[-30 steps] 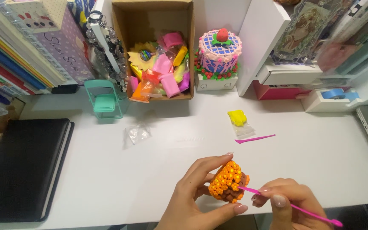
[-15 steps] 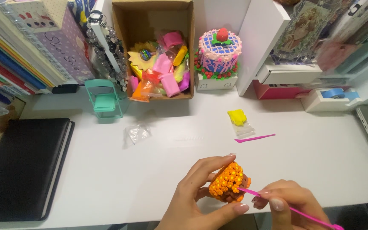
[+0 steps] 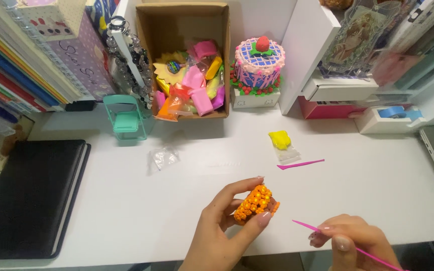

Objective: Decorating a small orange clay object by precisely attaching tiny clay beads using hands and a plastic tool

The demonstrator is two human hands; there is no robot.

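**Pink tool drawn back from the orange clay piece**

Since the earlier frames the pink tool's tip has come off the orange piece; it was touching the piece's right side and now stands clear of it, with a gap of bare tabletop between.

Head view. Left hand (image 3: 227, 226) grips the orange clay piece (image 3: 255, 203), thumb under, fingers curled over the top, held just above the tabletop (image 3: 126, 211) near its front edge, about mid-width. The piece is studded with small orange beads; a brown patch shows at its right end. Right hand (image 3: 350, 243) is closed in a pinch on the thin pink tool (image 3: 305, 225), tip pointing left toward the piece, handle running off to the lower right.

Judgement: the step in hand looks like detailing the surface, in a pause between touches. A further touch would call for a short leftward move of the tip and a steady hold by the left hand.

Edges and room: the front edge lies close under both hands. Open tabletop stretches behind them up to a second pink tool (image 3: 300, 164) and a yellow clay lump (image 3: 279, 139) on its wrapper. A black notebook (image 3: 26, 195) lies at the front left corner, well apart. A cardboard box (image 3: 187, 60) of clay packets and a small clay cake (image 3: 258, 65) stand along the back edge.
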